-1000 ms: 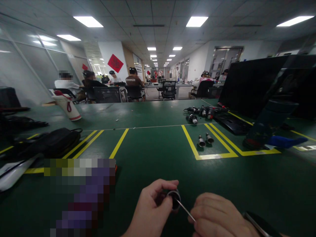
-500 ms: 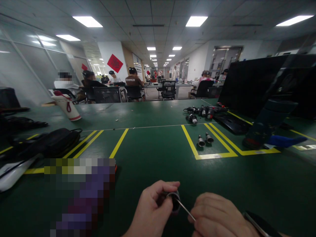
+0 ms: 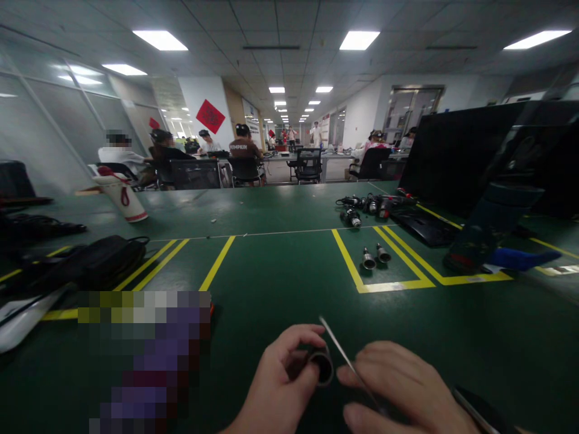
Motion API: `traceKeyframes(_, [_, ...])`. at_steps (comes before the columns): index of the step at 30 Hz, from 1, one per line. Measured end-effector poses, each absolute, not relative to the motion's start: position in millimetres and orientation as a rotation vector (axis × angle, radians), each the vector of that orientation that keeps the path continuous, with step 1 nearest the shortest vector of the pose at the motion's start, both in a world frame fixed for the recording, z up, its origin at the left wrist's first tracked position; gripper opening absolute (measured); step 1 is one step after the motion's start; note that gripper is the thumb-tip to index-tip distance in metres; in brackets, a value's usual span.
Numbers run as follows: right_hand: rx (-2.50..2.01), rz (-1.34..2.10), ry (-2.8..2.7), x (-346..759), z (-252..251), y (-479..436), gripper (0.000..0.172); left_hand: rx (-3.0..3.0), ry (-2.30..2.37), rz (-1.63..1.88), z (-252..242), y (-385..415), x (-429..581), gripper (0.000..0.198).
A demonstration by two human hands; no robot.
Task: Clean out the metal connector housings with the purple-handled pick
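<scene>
My left hand [image 3: 278, 380] is closed around a small dark cylindrical part with a metal rim [image 3: 320, 366], low in the head view, just above the green table [image 3: 280, 271]. My right hand [image 3: 402, 389] is closed on a thin metal rod [image 3: 341, 351], whose tip points up and to the left, above the part's rim and outside its opening. The two hands are close together, almost touching.
Two small cylindrical parts [image 3: 374, 257] lie inside a yellow-marked box; more lie in a pile [image 3: 368, 206] farther back. A dark monitor [image 3: 456, 154], a blue-dark cup [image 3: 491, 226], a black bag [image 3: 93, 259] and a paper cup [image 3: 121, 199] stand around. Several seated people work at far tables.
The rod's tip, which sat in the part's opening, has come out and now points up and left above it. My right hand has shifted slightly up.
</scene>
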State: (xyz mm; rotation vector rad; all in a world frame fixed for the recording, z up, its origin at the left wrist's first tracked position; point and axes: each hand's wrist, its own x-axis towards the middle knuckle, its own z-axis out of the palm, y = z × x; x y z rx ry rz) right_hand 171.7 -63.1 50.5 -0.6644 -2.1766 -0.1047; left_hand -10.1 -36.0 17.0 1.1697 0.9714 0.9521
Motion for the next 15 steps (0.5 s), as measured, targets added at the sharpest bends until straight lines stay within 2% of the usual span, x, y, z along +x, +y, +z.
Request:
traceKeyframes(2, [-0.699,-0.167,-2.213,168,49,-58,0.023,1.137,0.834,0.972,10,-38,-8,0.030])
traceKeyframes(6, [-0.721,-0.095,-2.287,160,34,-54,0.029,1.024,0.721,0.956,2,-45,-4,0.052])
traceKeyframes(9, [-0.694,-0.056,-2.294,164,30,-55,0.034,1.034,0.711,0.916,1,-45,-4,0.060])
traceKeyframes(13, [-0.809,-0.011,-2.378,198,28,-40,0.019,1.123,0.831,0.928,3,-42,-9,0.062])
traceKeyframes(15, [-0.955,-0.125,-2.372,228,21,-23,0.017,1.160,0.915,0.902,2,-41,-11,0.058])
